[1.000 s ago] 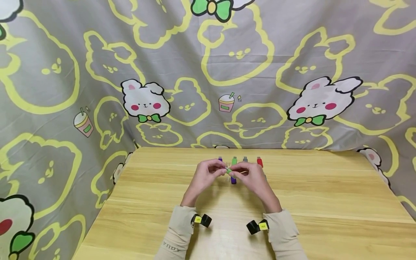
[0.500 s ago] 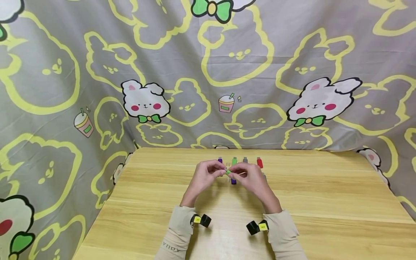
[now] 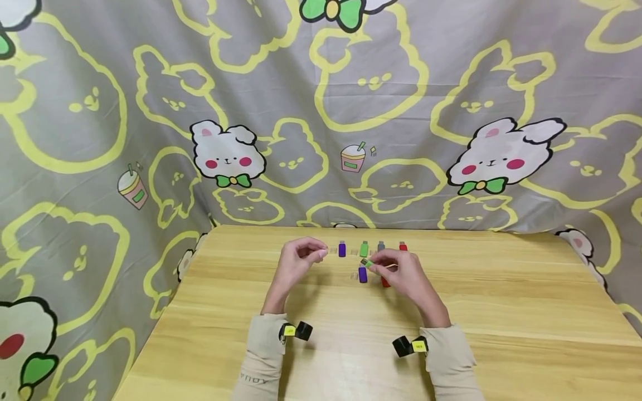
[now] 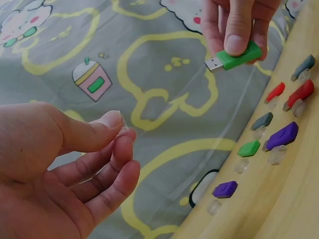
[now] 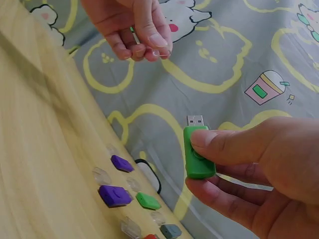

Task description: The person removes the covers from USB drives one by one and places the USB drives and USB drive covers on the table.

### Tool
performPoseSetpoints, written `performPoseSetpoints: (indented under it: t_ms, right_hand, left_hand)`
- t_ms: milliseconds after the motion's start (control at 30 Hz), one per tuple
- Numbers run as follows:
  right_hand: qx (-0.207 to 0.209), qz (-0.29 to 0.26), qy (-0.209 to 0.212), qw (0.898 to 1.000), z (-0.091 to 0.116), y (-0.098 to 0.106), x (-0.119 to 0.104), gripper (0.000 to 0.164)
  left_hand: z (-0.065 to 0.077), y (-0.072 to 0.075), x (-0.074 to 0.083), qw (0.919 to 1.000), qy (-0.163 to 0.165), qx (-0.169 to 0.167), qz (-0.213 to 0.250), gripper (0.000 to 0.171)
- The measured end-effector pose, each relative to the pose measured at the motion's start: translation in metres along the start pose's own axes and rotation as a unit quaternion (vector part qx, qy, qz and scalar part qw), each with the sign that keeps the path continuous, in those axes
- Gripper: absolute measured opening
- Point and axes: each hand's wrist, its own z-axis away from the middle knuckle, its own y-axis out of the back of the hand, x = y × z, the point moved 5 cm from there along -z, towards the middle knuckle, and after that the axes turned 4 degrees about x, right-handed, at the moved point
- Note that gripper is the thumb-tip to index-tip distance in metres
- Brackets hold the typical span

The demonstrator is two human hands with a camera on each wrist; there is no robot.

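Note:
My right hand [image 3: 403,270] pinches a green USB flash drive [image 5: 199,154] between thumb and fingers. Its metal plug is bare and points away from the hand in the right wrist view. To the left, my left hand [image 3: 301,259] holds a small clear plastic cap [image 4: 124,124] at the tips of thumb and forefinger, mostly covered by them. Both hands are raised over the table, apart from each other. Under and beyond them lie a purple flash drive [image 3: 342,249], another green flash drive [image 3: 364,249] and a nearer purple flash drive [image 3: 363,274].
Grey [image 4: 261,121] and red flash drives [image 4: 301,93] lie farther right in the rows. Clear caps [image 5: 130,227] lie beside several drives on the wooden table [image 3: 210,312]. A patterned curtain [image 3: 311,83] hangs behind the table's back edge.
The hands were together at the green flash drive and have moved apart. The clear cap has come away with my left hand; the drive went right with my right hand.

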Motion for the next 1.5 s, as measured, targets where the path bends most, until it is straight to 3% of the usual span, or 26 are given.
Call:
performPoseSetpoints:
  t_ms: [167,333,500,633,833,1200,1500]
  right_hand:
    - [-0.023,-0.007,0.002,1.000,0.000,-0.005,-0.001,0.022]
    - [-0.012,-0.002,0.020,1.000,0.000,-0.007,-0.003,0.031]
    - [-0.003,-0.001,0.026,1.000,0.000,-0.007,-0.003,0.030]
    - [0.006,0.000,0.016,1.000,0.000,-0.008,-0.002,0.028]
    - [0.024,-0.011,0.009,1.000,-0.003,-0.020,-0.005,0.027]
    - [0.018,0.008,0.021,1.000,-0.011,-0.036,-0.012,0.023]
    - [0.006,0.010,0.019,1.000,-0.018,-0.050,-0.003,0.024]
  left_hand:
    - [0.000,-0.009,0.000,0.9992,-0.005,-0.039,0.004,0.011]
    - [0.000,-0.014,-0.003,0.9983,0.004,-0.056,-0.018,0.012]
    - [0.000,-0.014,-0.006,0.9960,0.007,-0.067,-0.058,0.012]
    - [0.000,-0.013,-0.009,0.9951,0.010,-0.074,-0.066,0.013]
    - [0.000,-0.009,-0.009,0.9960,0.012,-0.064,-0.062,0.013]
    - [-0.001,-0.005,-0.007,0.9965,0.019,-0.056,-0.058,0.011]
    - [0.000,-0.002,-0.009,0.9967,0.018,-0.052,-0.061,0.013]
